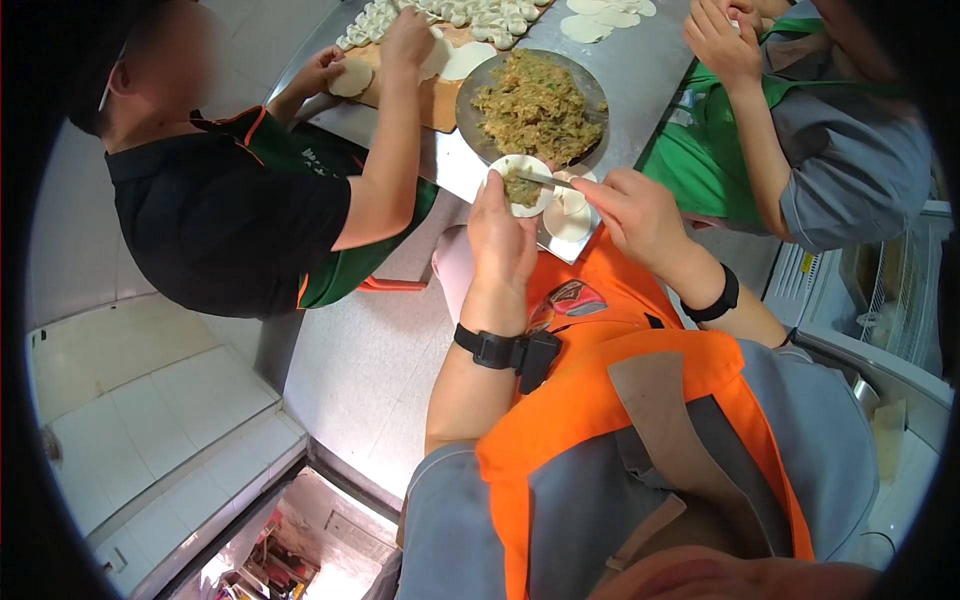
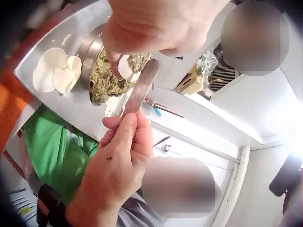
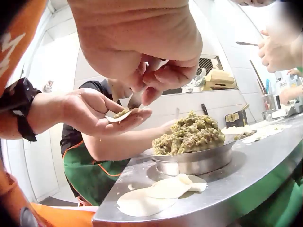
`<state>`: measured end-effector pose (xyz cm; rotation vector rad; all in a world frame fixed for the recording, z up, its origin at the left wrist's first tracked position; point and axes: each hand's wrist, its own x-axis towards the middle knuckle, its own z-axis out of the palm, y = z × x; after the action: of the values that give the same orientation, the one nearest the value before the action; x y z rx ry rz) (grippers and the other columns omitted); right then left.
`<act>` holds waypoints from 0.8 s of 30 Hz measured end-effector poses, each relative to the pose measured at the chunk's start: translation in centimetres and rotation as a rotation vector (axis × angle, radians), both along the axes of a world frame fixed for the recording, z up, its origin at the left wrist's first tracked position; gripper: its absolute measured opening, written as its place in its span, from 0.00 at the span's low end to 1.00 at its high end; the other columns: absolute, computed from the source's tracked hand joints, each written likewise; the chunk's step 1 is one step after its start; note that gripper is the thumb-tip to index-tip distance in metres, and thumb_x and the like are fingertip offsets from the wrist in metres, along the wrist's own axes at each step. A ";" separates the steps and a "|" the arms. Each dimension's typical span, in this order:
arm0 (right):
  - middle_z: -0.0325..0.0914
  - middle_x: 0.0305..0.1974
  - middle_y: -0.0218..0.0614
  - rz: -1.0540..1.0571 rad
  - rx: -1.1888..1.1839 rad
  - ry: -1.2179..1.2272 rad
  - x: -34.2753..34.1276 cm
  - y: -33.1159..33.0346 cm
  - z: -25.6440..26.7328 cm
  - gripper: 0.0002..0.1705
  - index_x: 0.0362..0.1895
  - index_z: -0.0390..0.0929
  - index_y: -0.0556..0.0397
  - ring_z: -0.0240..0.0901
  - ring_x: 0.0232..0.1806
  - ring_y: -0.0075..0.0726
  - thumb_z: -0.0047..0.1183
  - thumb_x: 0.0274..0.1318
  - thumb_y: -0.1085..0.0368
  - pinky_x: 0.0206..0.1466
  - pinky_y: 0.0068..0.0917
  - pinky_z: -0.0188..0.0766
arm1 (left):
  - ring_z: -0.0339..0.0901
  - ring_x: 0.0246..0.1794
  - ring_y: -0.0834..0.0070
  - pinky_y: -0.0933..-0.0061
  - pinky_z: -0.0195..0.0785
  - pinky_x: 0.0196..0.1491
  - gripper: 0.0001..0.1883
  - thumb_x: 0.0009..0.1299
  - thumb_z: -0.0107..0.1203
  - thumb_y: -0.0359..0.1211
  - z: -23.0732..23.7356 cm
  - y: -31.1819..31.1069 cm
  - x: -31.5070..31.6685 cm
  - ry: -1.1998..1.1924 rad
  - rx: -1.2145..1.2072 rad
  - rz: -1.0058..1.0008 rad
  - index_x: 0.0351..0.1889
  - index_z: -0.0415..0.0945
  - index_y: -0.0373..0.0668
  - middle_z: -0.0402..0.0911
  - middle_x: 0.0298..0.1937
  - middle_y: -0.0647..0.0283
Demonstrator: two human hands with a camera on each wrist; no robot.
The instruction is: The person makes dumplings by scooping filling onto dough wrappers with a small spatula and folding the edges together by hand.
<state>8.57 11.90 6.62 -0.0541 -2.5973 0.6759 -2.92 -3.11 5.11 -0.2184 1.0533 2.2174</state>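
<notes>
My left hand (image 1: pixel 503 238) holds a round white dumpling wrapper (image 1: pixel 541 203) with the thumb at its edge and the fingers underneath. A dab of greenish filling (image 1: pixel 519 189) lies on it. In my right hand (image 1: pixel 645 218) is a flat metal spreader (image 2: pixel 143 86) with a rounded end, gripped between thumb and fingers. Its tip reaches the filling on the wrapper. Just beyond both hands stands a shallow metal bowl (image 3: pixel 194 165) heaped with chopped filling (image 1: pixel 540 105). Loose wrappers (image 3: pixel 147 202) overlap on the table corner, close by my right hand.
The steel table (image 1: pixel 640 70) has a corner near my body. Left, a person in black (image 1: pixel 220 210) works at a wooden board (image 1: pixel 440 105) with rows of dumplings (image 1: pixel 490 14). Another person in a green apron (image 1: pixel 690 150) stands right. More wrappers (image 1: pixel 590 25) lie behind the bowl.
</notes>
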 end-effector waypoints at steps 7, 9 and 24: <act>0.74 0.35 0.42 0.126 -0.225 0.079 -1.4 -0.6 1.1 0.07 0.38 0.75 0.54 0.74 0.36 0.53 0.56 0.54 0.69 0.37 0.41 0.70 | 0.77 0.55 0.55 0.53 0.72 0.59 0.22 0.82 0.30 0.38 3.2 0.2 1.4 -0.176 0.153 -0.040 0.59 0.65 0.29 0.75 0.56 0.47; 0.73 0.36 0.43 0.178 -0.253 0.059 -1.7 -0.4 1.6 0.06 0.37 0.75 0.55 0.74 0.37 0.51 0.56 0.55 0.70 0.39 0.39 0.70 | 0.77 0.54 0.56 0.53 0.72 0.59 0.22 0.82 0.31 0.39 2.5 0.2 1.8 -0.107 0.086 -0.055 0.58 0.66 0.30 0.75 0.55 0.47; 0.79 0.38 0.29 0.134 -1.178 -0.096 -1.8 -1.1 4.6 0.06 0.40 0.77 0.57 0.74 0.39 0.20 0.56 0.61 0.69 0.42 0.23 0.70 | 0.79 0.31 0.77 0.78 0.74 0.35 0.12 0.74 0.48 0.28 4.0 -0.8 4.9 0.910 -0.359 -0.117 0.54 0.68 0.36 0.79 0.38 0.60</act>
<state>6.73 10.81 11.18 -0.2732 -1.9186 2.1620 1.95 -3.93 9.08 0.7546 1.8710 2.0004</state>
